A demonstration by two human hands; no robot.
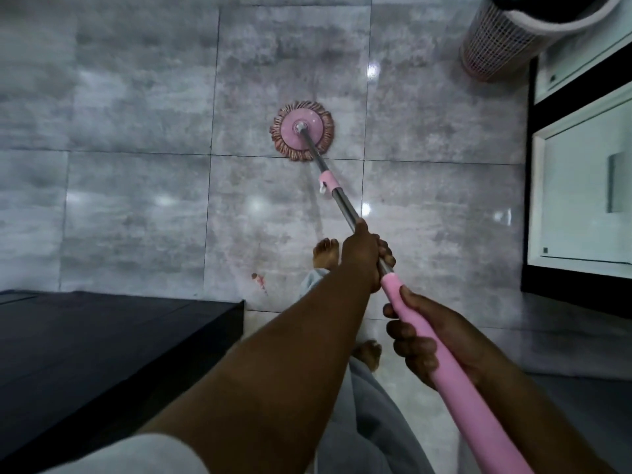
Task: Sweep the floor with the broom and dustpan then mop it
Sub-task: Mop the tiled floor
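Mop head [301,131], a pink disc ringed with brownish-pink strands, lies flat on the grey tiled floor [136,114] near the middle of the view. It sits just above a grout line where four tiles meet. Its steel pole [343,206] slants down and to the right, through a pink locking collar [327,179], into a long pink grip [444,364].

The left hand [362,254] is wrapped round the steel pole just above the pink grip, fingers curled tightly about it. The right hand [424,340] holds the pink grip lower down, fingers curled round it and thumb on top.

One bare foot [326,253] stands just left of the left hand, and another bare foot [367,354] shows below the forearm. A small red mark [259,280] lies on the tile near the first foot. A white mesh basket [502,39] stands at the floor's far right corner, above a white-doored cabinet [581,186] along the right edge. A black furniture top [85,354] fills the near left corner.
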